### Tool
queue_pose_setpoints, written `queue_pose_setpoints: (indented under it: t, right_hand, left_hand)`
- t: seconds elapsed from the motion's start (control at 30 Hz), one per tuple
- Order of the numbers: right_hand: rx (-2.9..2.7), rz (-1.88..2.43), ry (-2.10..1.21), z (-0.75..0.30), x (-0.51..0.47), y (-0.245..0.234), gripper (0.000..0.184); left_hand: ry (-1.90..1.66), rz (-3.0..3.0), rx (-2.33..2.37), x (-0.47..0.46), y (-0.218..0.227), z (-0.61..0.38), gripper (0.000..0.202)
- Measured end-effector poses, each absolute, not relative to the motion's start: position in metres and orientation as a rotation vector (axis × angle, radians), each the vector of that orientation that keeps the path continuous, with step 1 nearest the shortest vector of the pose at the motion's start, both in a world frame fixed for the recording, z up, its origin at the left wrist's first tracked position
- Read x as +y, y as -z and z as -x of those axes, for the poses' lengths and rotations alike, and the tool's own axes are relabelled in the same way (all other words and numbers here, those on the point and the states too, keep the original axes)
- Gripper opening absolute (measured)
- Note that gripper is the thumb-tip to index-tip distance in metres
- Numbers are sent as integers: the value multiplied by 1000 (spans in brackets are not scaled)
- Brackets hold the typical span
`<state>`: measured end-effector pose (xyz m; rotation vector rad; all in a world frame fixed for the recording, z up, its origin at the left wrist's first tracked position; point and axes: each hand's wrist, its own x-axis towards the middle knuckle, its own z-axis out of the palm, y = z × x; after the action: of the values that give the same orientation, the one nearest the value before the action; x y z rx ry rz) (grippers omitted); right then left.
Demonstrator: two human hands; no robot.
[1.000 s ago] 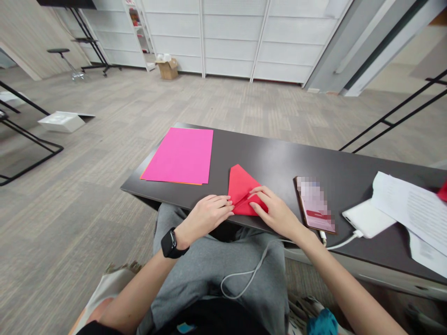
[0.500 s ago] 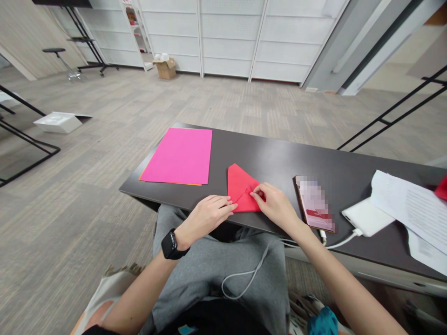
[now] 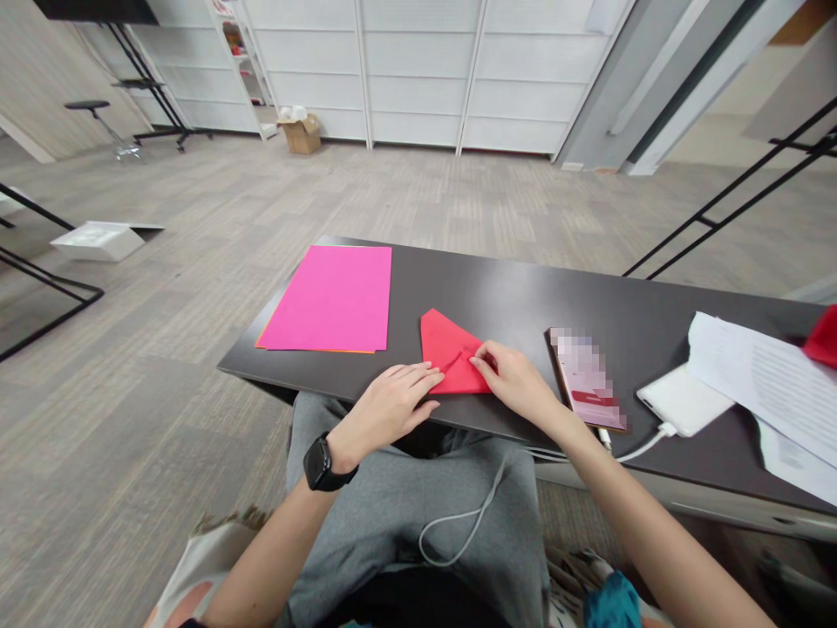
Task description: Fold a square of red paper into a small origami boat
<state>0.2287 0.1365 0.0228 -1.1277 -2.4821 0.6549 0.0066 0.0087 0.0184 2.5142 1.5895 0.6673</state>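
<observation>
At the left of the dark table (image 3: 497, 292), a stack of sheets with a pink one (image 3: 330, 301) on top lies flat, an orange edge showing beneath. Next comes the left hand (image 3: 391, 403), watch at the wrist, its fingers extended and resting on the near left part of the folded red paper (image 3: 451, 336), with the thumb standing apart. The red paper lies at the table's near edge, between the two hands, a dark slanting seam crossing it. At its right, the right hand (image 3: 516, 379) pinches the paper by the seam between thumb and forefinger; which layer is held is too small to tell. For a crisp result, the left fingers should bear down evenly beside the seam while the right pair aligns the edges before any crease is pressed. Farther right lie a phone (image 3: 585, 384), a white power bank (image 3: 686, 401) and printed sheets (image 3: 765, 371).
</observation>
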Motion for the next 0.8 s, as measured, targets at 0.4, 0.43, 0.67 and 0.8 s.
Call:
queue_pose_setpoints:
  t: [0.4,0.43,0.67,0.8]
  right_hand:
    - [-2462,1008,-660,-230,143,-15,8]
    - [-2456,1012,-663,-230,143,-14,8]
    - [-2452,996,-648,-228,142,-17,10]
    - [-2458,994,-660,-228,143,-16,9]
  left_hand:
    - [-775,-2516,1548,13,-11,-3,25]
    - [-780,-2520,1547,12,-10,-3,24]
    - [-757,-2576,1506,12,-11,2,25]
    - [-710,-2589,1496,11,-12,3,26]
